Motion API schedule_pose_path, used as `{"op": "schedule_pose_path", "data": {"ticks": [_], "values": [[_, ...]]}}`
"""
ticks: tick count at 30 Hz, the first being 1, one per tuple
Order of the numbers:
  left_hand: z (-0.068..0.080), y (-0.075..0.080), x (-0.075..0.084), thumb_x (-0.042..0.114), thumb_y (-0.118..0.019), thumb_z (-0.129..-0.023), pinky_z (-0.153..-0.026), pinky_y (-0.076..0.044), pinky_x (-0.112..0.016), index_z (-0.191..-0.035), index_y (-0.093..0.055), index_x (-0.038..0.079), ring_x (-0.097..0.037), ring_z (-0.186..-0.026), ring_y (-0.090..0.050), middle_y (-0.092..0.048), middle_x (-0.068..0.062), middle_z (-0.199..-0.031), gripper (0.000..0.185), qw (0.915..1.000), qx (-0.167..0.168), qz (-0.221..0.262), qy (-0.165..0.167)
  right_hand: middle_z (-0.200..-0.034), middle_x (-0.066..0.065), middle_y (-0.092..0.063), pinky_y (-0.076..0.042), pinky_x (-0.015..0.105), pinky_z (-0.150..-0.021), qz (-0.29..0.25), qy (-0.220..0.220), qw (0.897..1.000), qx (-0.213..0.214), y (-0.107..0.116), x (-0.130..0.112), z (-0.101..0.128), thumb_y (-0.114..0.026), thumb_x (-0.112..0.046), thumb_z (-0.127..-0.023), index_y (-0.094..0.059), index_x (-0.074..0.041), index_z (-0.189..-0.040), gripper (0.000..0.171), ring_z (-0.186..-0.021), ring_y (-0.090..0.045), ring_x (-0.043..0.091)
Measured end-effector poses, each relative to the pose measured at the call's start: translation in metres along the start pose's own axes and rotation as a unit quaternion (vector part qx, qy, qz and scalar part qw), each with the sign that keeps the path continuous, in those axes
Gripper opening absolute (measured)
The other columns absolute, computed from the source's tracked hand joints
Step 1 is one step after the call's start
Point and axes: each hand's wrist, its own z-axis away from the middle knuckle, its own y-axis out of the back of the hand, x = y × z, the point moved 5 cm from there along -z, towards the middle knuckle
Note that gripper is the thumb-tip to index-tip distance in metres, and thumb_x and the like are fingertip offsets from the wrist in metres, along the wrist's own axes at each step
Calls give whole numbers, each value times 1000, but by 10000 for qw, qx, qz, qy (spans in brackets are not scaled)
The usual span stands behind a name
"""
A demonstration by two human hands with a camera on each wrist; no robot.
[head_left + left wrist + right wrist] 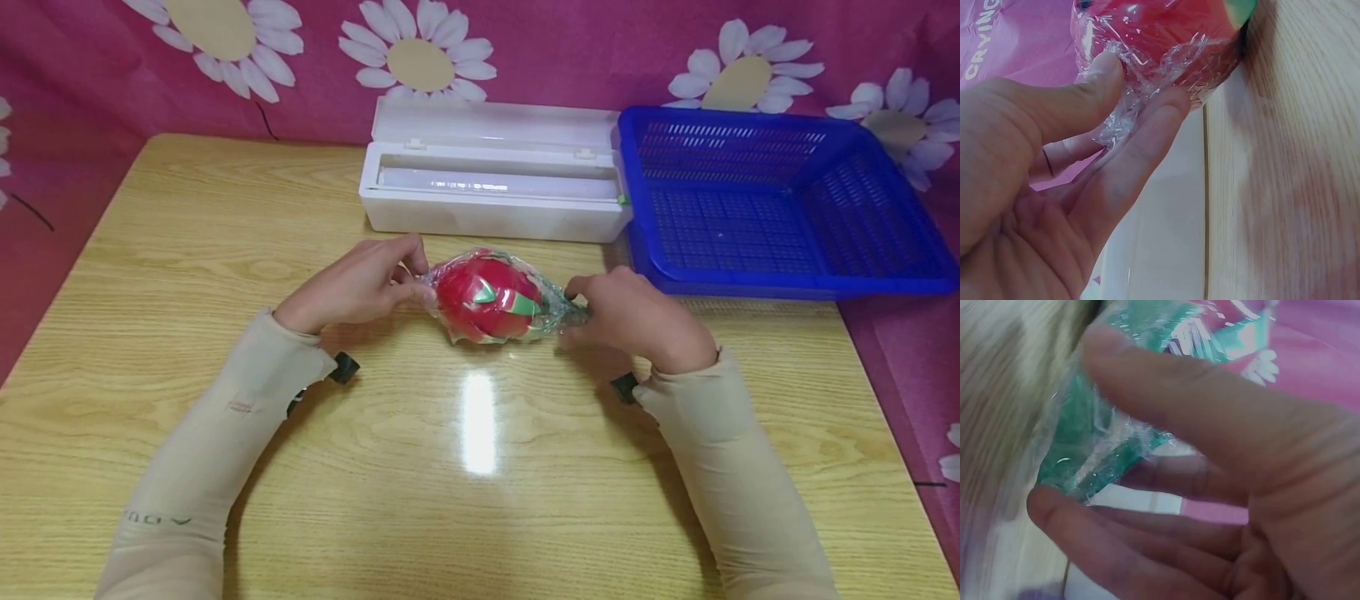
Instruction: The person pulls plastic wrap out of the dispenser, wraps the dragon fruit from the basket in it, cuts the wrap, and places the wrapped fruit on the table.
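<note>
A red dragon fruit [487, 298] with green scales lies on the wooden table [480, 467], wrapped in clear cling film. My left hand [360, 283] pinches the bunched film [1119, 119] at the fruit's [1160, 44] left end between thumb and fingers. My right hand [637, 317] pinches the twisted film [566, 312] at the fruit's right end. In the right wrist view the film [1094, 450] over the green tip sits between thumb and fingers.
A white cling film dispenser [491, 179] with its lid up stands behind the fruit. To its right sits an empty blue plastic basket [772, 200]. A pink flowered cloth [525, 50] hangs behind the table.
</note>
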Motion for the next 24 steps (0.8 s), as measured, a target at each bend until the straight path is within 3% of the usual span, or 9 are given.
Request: {"op": "schedule_pose_path", "data": {"ticks": [4, 10, 15, 18, 24], "values": [[0, 0, 1, 18, -77, -93, -92, -61, -41, -106, -58, 6, -25, -107, -72, -71, -10, -109, 26, 10000, 23, -1, -20, -75, 4, -64, -52, 42, -68, 320, 351, 9985, 258, -2, -4, -3, -83, -18, -79, -70, -10, -102, 27, -74, -61, 25], [0, 2, 1, 19, -77, -93, -86, -59, -37, -113, -58, 7, -23, -103, -70, -72, -9, -109, 30, 10000, 31, -78, 24, -72, 5, -69, -55, 43, -64, 593, 666, 9936, 695, -2, -8, -4, -78, -13, -86, -72, -11, -87, 6, -70, -66, 24], [0, 5, 3, 16, -77, -93, -88, -61, -39, -122, -61, 10, -21, -100, -71, -75, -8, -110, 34, 9997, 126, -149, -140, -69, 0, -66, -51, 39, -60, 604, 872, 9922, 650, -3, -11, -4, -78, -13, -89, -75, -11, -81, 9, -66, -60, 19], [1, 6, 4, 15, -78, -93, -91, -61, -41, -114, -65, 10, -21, -100, -71, -76, -7, -108, 26, 9993, 197, -198, -241, -68, -1, -66, -49, 36, -57, 617, 988, 9912, 634, -4, -13, -5, -80, -13, -88, -74, -11, -80, 10, -64, -58, 17], [1, 8, 4, 13, -80, -90, -82, -58, -35, -99, -68, 9, -19, -91, -71, -77, -7, -99, 16, 9981, 391, -196, -435, -67, 1, -67, -51, 39, -58, 667, 1115, 9891, 692, -4, -14, -5, -81, -10, -87, -72, -10, -78, 12, -63, -60, 17]]}}
